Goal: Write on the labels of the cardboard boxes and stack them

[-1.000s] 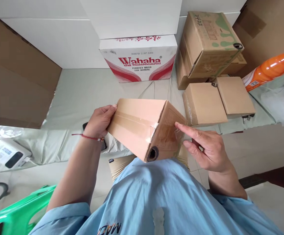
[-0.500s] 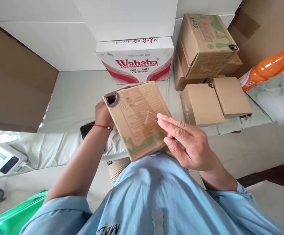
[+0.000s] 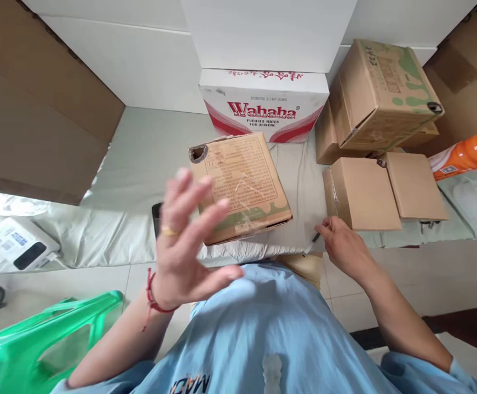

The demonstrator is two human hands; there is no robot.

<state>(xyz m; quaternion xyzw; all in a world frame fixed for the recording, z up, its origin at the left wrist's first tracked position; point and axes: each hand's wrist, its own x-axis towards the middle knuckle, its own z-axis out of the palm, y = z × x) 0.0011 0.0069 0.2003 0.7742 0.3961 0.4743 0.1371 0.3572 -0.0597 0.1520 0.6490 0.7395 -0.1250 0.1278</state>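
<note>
A cardboard box (image 3: 258,169) with printed text and a green band rests on the cloth-covered table in front of me. A dark-ringed hole is at its far left corner, and clear tape on top looks creased. My left hand (image 3: 187,235) hovers over the box's near left side, fingers spread and slightly blurred, holding nothing. To the right of the box, by the table's near edge, my right hand (image 3: 340,243) pinches a small craft knife (image 3: 312,243), slim, dark at the handle and silvery at the tip.
A white-and-red water carton (image 3: 263,112) stands behind the box. On the right are stacked cartons (image 3: 386,93), two plain boxes (image 3: 369,194) and an orange bottle (image 3: 468,153). A dark phone (image 3: 156,219), a white device (image 3: 21,243) and a green stool (image 3: 78,312) lie leftward.
The box, tilted in my left hand before, now sits on the table. My left hand has let go and lifted toward me. My right hand has moved from the box top down to the right.
</note>
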